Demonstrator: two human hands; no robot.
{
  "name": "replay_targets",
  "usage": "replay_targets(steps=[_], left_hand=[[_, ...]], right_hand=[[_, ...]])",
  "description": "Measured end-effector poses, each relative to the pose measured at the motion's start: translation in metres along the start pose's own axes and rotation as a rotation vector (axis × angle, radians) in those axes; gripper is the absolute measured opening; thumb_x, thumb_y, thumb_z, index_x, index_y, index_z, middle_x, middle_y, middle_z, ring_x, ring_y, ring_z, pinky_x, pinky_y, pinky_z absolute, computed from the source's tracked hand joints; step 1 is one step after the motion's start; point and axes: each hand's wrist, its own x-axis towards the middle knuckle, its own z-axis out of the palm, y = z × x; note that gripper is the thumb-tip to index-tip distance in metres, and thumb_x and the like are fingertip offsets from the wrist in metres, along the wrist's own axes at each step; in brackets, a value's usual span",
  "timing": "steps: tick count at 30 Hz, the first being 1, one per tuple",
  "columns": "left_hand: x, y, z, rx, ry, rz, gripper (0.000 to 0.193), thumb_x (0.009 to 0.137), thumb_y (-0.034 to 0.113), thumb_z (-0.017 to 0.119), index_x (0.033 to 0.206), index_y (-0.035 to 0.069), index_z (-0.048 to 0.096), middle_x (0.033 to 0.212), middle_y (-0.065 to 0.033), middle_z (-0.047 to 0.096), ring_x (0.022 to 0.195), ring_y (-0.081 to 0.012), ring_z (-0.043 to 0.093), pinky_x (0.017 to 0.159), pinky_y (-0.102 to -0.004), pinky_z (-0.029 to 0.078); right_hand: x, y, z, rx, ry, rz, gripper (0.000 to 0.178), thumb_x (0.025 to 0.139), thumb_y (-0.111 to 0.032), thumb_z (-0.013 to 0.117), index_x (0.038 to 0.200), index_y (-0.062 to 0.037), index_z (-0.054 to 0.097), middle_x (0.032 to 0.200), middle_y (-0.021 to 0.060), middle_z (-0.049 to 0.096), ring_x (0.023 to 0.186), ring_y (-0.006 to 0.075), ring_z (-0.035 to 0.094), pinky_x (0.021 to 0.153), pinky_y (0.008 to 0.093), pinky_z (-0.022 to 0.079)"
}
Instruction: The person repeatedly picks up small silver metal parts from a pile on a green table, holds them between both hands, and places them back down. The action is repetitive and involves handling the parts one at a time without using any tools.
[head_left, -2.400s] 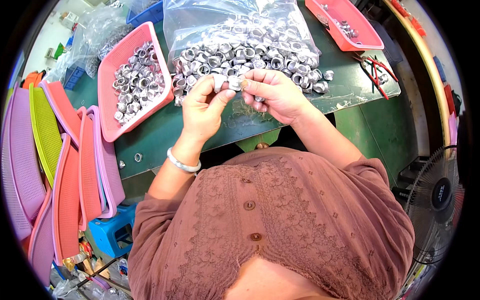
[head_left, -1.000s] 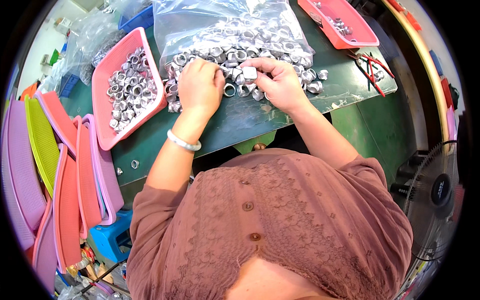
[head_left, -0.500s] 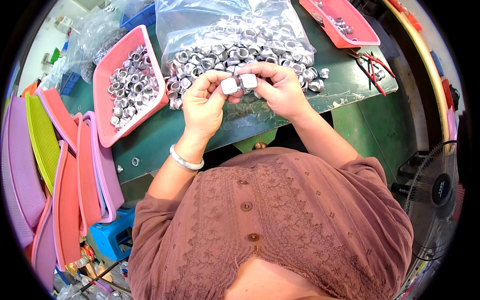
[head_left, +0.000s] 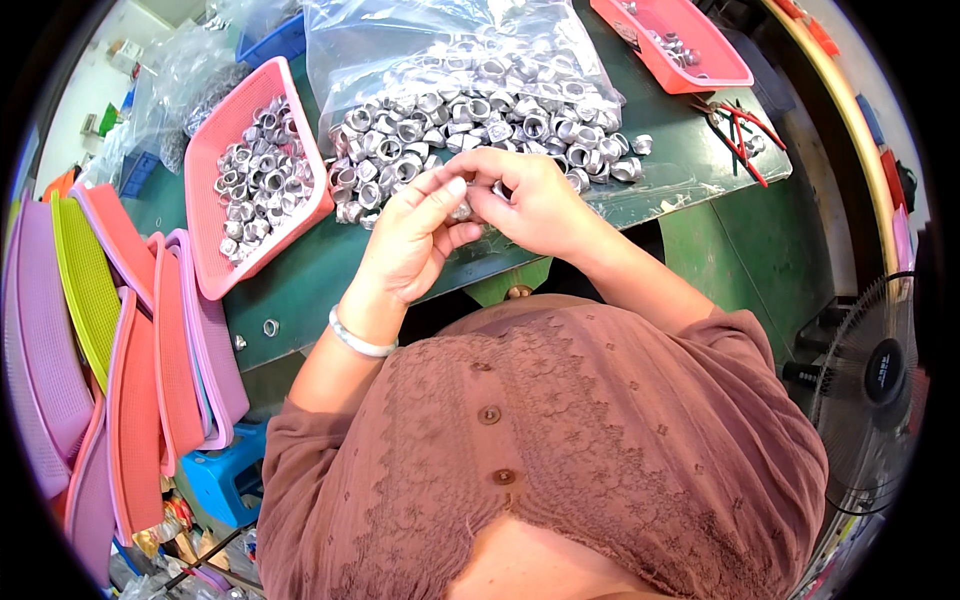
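Note:
Both my hands meet over the front edge of the green table, fingertips together. My left hand (head_left: 410, 228) is closed, thumb and fingers pinching a silver metal ring (head_left: 461, 211) that shows only in part. My right hand (head_left: 535, 205) curls in against it, and a bit of another ring (head_left: 499, 189) peeks out at its fingers. Much of what lies between the fingers is hidden. Right behind the hands spreads a heap of silver rings (head_left: 440, 110), spilling from a clear plastic bag (head_left: 350, 50).
A pink basket (head_left: 205, 150) of rings stands at the left; another pink basket (head_left: 715, 75) sits far right. Near it lie red-handled pliers (head_left: 742, 140). Stacked coloured baskets (head_left: 130, 370) and a blue stool (head_left: 222, 485) are lower left. A fan (head_left: 870, 390) stands right.
Two square-faced rings were held side by side, faces toward me. Now the hands have closed together and turned inward, so the ring faces no longer show.

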Motion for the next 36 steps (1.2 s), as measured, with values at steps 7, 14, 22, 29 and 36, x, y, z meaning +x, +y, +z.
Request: replay_targets(steps=[7, 14, 22, 29, 36], left_hand=[[-0.009, 0.06, -0.021, 0.581, 0.322, 0.588, 0.018, 0.081, 0.001, 0.055, 0.098, 0.001, 0.057, 0.081, -0.0041, 0.057, 0.063, -0.0082, 0.052, 0.057, -0.0189, 0.044], [-0.006, 0.095, -0.049, 1.881, 0.742, 1.17, 0.028, 0.075, 0.005, 0.061, 0.102, 0.0, 0.057, 0.093, -0.0146, 0.057, 0.091, -0.0268, 0.054, 0.083, -0.0336, 0.042], [-0.005, 0.007, 0.02, 1.209, 0.145, 0.807, 0.004, 0.075, 0.004, 0.063, 0.075, 0.002, 0.059, 0.071, -0.0047, 0.054, 0.061, -0.0109, 0.049, 0.054, -0.0221, 0.039], [0.002, -0.015, 0.026, 0.434, 0.097, 0.159, 0.014, 0.082, 0.014, 0.061, 0.088, 0.001, 0.061, 0.071, 0.001, 0.056, 0.062, -0.0051, 0.048, 0.054, -0.0184, 0.036], [0.003, -0.024, 0.014, 0.113, 0.049, 0.052, 0.013, 0.081, 0.013, 0.062, 0.09, 0.004, 0.061, 0.077, -0.0005, 0.059, 0.066, -0.0079, 0.052, 0.06, -0.0198, 0.04]], right_hand=[[-0.008, 0.01, -0.022, 0.842, -0.11, 0.355, 0.035, 0.076, 0.002, 0.051, 0.111, 0.0026, 0.049, 0.093, 0.0064, 0.053, 0.076, 0.0104, 0.05, 0.066, 0.0218, 0.043], [-0.019, 0.022, -0.024, 1.279, -0.154, 0.291, 0.036, 0.081, 0.002, 0.051, 0.116, 0.0017, 0.043, 0.109, 0.017, 0.052, 0.094, 0.0223, 0.056, 0.078, 0.0289, 0.046], [-0.02, 0.019, -0.016, 1.171, -0.13, 0.08, 0.061, 0.081, -0.008, 0.058, 0.132, -0.0047, 0.026, 0.123, 0.0167, 0.045, 0.107, 0.0226, 0.05, 0.088, 0.0319, 0.041], [-0.024, 0.018, -0.012, 0.838, -0.059, -0.007, 0.062, 0.081, -0.004, 0.056, 0.134, -0.0059, 0.022, 0.126, 0.0148, 0.043, 0.109, 0.0194, 0.048, 0.092, 0.0329, 0.038], [-0.028, 0.017, -0.008, 0.59, -0.053, -0.033, 0.063, 0.08, 0.003, 0.051, 0.135, -0.0062, 0.023, 0.128, 0.0149, 0.042, 0.105, 0.0177, 0.05, 0.087, 0.0301, 0.04]])
